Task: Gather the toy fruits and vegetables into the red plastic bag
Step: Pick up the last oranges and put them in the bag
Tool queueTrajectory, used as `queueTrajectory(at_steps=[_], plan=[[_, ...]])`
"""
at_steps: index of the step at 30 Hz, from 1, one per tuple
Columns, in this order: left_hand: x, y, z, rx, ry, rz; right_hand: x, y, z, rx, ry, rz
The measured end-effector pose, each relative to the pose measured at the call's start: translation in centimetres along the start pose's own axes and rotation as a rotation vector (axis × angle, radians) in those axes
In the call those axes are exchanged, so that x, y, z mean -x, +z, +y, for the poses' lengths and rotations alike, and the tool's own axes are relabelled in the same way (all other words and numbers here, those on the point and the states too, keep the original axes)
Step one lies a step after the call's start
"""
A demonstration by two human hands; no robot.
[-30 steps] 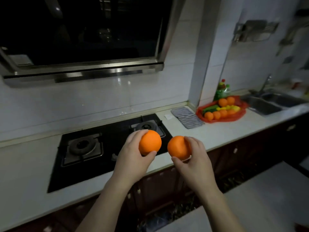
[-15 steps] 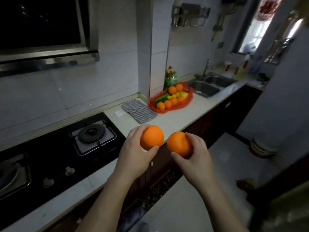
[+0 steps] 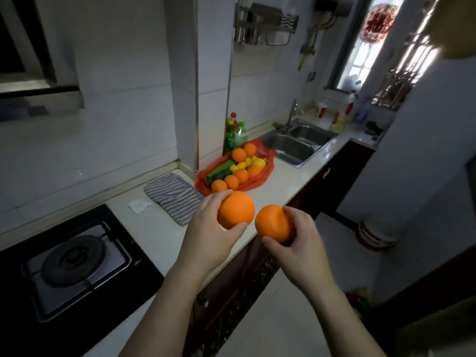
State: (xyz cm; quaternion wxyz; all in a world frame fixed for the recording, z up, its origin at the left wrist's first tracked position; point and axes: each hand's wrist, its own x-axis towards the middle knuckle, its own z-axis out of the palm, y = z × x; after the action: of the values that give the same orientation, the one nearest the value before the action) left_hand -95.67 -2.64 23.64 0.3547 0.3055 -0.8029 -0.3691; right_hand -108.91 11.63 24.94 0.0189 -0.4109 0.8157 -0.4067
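left hand [image 3: 208, 235] fingers [image 3: 217, 198] grip left orange [image 3: 235, 208] | right hand [image 3: 302, 243] fingers [image 3: 296, 217] grip right orange [image 3: 273, 222]

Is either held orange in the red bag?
No, left hand grips one orange, right hand the other orange, both short of the red bag.

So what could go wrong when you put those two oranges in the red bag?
The right hand holds the right orange past the counter edge, above the floor; a slip could send it rolling away. The red bag lies open and already heaped, so this one and the left orange in the left hand might roll off toward the sink.
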Motion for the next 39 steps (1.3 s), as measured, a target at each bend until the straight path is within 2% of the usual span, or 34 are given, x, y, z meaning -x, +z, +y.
queueTrajectory(at_steps=[8,19,25,32,39], plan=[[-7.0,4.3,-1.0,-0.049,-0.042,-0.042,-7.8,0.7,4.8,-0.072,0.052,0.010],[-19.4,17.4,1.8,-0.139,-0.097,0.065,-23.2,-2.3,16.7,-0.160,-0.048,-0.061],[-24.8,23.7,3.2,-0.166,-0.192,0.132,-31.8,-4.3,22.2,-0.190,-0.083,-0.165],[-27.5,24.8,2.2,-0.217,-0.331,0.215,-37.7,-2.3,23.9,-0.245,-0.157,-0.310],[-29.9,23.3,-3.2,-0.225,-0.490,0.315,-42.3,3.0,22.3,-0.205,-0.209,-0.464]])
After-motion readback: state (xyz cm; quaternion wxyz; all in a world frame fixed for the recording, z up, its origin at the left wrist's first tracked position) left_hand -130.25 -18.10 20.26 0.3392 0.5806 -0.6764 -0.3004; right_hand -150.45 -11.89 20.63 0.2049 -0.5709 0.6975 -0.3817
